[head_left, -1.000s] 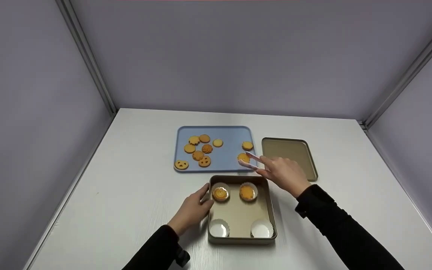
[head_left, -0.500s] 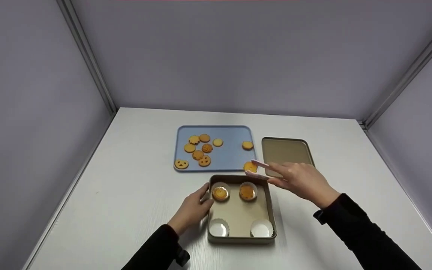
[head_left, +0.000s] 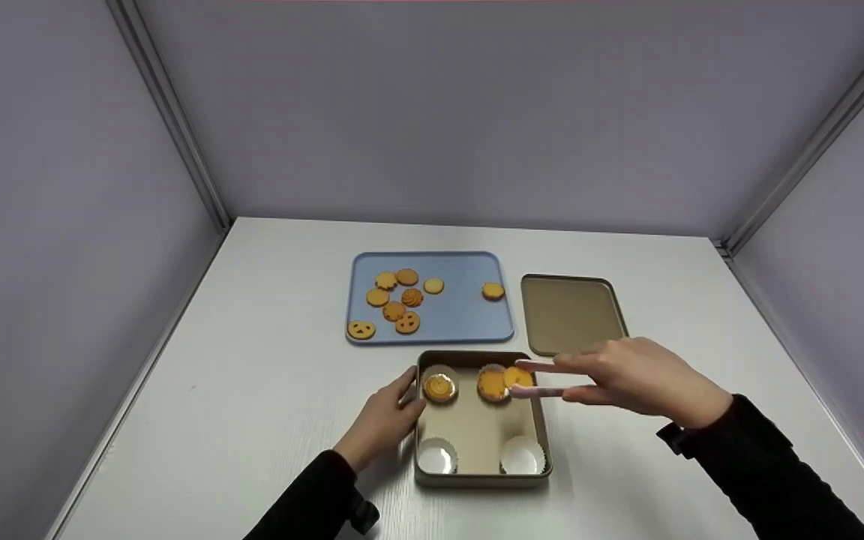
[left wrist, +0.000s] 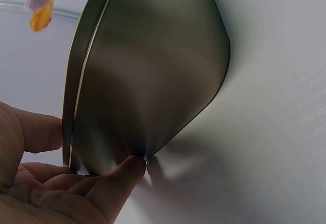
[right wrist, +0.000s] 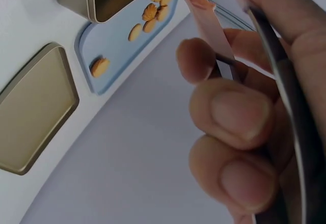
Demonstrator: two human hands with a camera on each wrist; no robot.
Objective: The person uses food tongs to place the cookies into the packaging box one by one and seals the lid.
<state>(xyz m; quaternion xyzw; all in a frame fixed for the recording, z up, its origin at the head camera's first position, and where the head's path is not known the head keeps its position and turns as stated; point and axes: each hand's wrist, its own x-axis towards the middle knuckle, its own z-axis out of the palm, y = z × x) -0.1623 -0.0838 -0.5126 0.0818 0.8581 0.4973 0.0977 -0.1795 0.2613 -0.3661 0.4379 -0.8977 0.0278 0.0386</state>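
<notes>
My right hand [head_left: 642, 379] grips a pair of pink-tipped tongs [head_left: 541, 391]. Between the tips sits a yellow cookie [head_left: 517, 376], held over the far right corner of an open gold tin [head_left: 477, 424]; in the right wrist view the fingers [right wrist: 237, 114] curl round the handles. My left hand [head_left: 383, 424] holds the tin's left side, and the left wrist view shows its fingers at the tin's corner and lower edge. Inside the tin, a swirl cookie [head_left: 440, 387] and an orange cookie [head_left: 489, 383] lie in the far paper cups. The near left cup [head_left: 438, 457] and near right cup [head_left: 523, 456] are bare.
Beyond the tin lies a blue tray [head_left: 462, 322] with several cookies, mostly grouped at its left; one cookie [head_left: 493, 291] sits by its right edge. The gold lid [head_left: 574, 315] rests right of the tray. Grey panels stand around the white table [head_left: 252, 337].
My right hand has brought the tongs and the cookie from the tray's near right corner toward me, over the tin. My left hand stays on the tin.
</notes>
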